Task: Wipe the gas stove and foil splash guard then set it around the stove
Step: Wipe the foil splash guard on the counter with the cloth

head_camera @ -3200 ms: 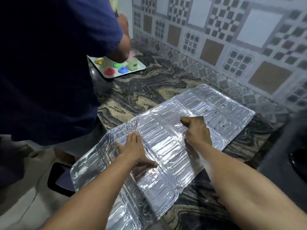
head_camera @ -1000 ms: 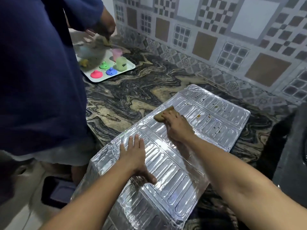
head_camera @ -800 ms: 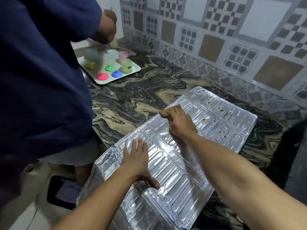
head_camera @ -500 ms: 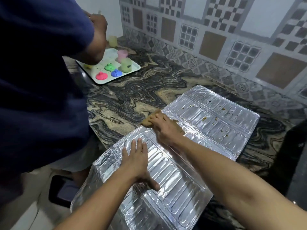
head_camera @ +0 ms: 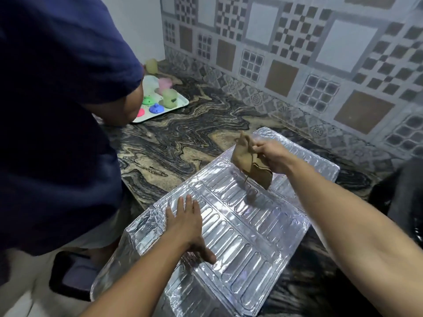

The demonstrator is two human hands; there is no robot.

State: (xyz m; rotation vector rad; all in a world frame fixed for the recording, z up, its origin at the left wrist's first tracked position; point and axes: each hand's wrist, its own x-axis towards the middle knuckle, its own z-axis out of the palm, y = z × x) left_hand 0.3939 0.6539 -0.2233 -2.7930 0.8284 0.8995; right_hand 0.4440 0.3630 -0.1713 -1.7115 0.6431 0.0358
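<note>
The silver foil splash guard [head_camera: 240, 236] lies unfolded across the marble counter, its near panel bent down over the counter's front edge. My left hand [head_camera: 185, 223] presses flat on the guard's near-left part, fingers spread. My right hand [head_camera: 272, 156] is raised above the guard's far half and grips a brown cloth [head_camera: 247, 161] that hangs crumpled from it, off the foil. The dark gas stove [head_camera: 402, 197] shows only as an edge at the far right.
A person in a dark blue shirt [head_camera: 57, 110] stands close on the left, an arm over a white tray [head_camera: 180, 105] of small coloured cups and lids. The patterned tile wall [head_camera: 297, 53] backs the counter [head_camera: 183, 138]. A dark stool [head_camera: 71, 280] sits on the floor below.
My right hand wiped leftward across the foil with the cloth, then lifted it off the surface and back to the right. My left hand stayed pressed on the guard.
</note>
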